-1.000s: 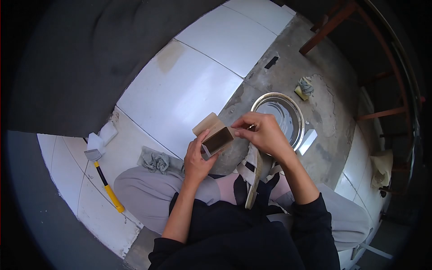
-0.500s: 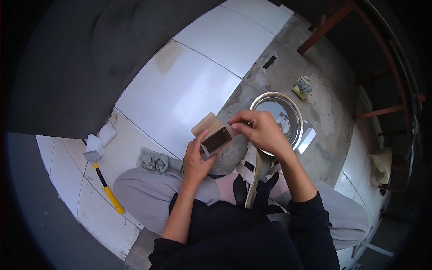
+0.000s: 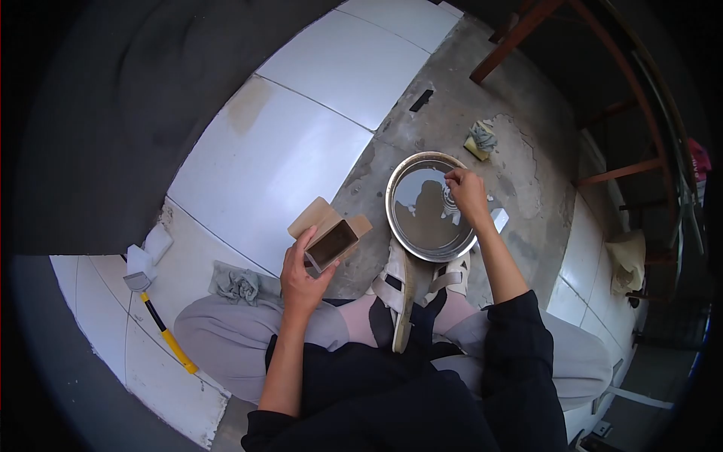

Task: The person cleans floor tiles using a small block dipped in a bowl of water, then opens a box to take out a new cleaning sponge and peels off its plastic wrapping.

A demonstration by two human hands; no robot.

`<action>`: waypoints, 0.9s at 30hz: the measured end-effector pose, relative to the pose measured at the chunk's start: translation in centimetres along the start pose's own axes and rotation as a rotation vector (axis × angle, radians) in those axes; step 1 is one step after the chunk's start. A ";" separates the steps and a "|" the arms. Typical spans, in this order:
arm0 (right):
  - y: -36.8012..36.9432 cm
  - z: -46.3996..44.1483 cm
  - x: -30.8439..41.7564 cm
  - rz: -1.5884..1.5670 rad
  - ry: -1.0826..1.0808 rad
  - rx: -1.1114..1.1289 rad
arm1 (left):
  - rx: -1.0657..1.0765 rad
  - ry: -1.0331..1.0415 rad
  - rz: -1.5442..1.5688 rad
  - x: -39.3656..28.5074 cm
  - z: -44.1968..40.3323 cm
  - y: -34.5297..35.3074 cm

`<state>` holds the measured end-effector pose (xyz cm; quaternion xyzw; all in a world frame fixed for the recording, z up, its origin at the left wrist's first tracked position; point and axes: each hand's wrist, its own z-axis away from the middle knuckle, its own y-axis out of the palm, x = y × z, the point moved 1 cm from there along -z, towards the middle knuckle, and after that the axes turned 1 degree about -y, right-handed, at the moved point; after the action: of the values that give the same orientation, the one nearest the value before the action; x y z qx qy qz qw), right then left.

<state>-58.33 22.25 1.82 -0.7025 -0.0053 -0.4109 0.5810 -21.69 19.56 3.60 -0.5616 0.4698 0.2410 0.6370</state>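
My left hand (image 3: 301, 275) grips a small open cardboard box (image 3: 331, 245), its flaps spread and its dark inside facing up. Over the right part of a round metal basin (image 3: 393, 218) holding liquid is my right hand (image 3: 468, 196). Its fingers are pinched together, and whatever they may hold is too small to make out. Reflections and ripples show on the liquid below the fingers. A white block (image 3: 498, 220) rests by the basin's right side, partly behind my right wrist.
A yellow-handled scraper (image 3: 169, 339) lies at the left near white blocks (image 3: 149, 252). A grey cloth (image 3: 237, 285) is beside my left knee. Beyond the basin are a sponge with a cloth (image 3: 480, 142) and a black strip (image 3: 422, 100). Wooden legs (image 3: 520, 38) stand at upper right.
My right hand has moved away from the box to above the basin. The box stays in my left hand. The whole view has shifted, so the floor items appear further left.
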 end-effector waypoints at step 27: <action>8.9 -1.8 0.9 -0.287 0.407 -0.187 | -0.012 0.061 -0.031 0.5 -0.1 0.0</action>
<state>-54.44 17.51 -4.87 -0.6480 0.0499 -0.6208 0.4385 -21.49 19.40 3.15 -0.5798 0.4787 0.2165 0.6227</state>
